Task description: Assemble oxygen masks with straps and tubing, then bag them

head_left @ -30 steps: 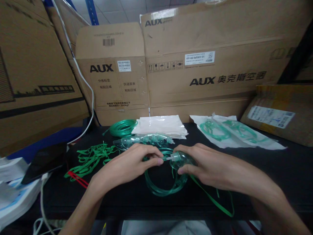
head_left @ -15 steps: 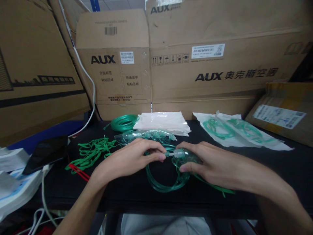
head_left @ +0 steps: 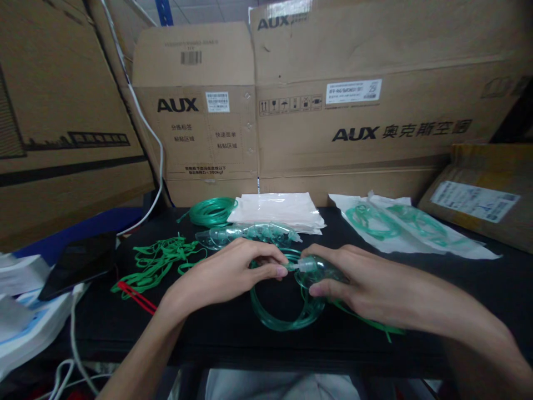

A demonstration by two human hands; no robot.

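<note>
My right hand is closed around a clear green oxygen mask, whose pale connector points left. Between the thumb and fingers of my left hand is the end of a green tube, pinched against the tip of that connector; whether it is pushed on I cannot tell. The coiled green tubing lies on the black table below both hands. From under my right hand a green elastic strap trails to the right. Just behind the hands lie more clear masks in a row.
Left of the hands are a heap of green straps, red tweezers-like strips and a black phone. Behind sit a green tube coil and white packets. Opened pouches lie right, by a taped carton.
Both hands have shifted slightly to the right with the mask and tube end. The tube end and the mask's connector look a little closer together.
</note>
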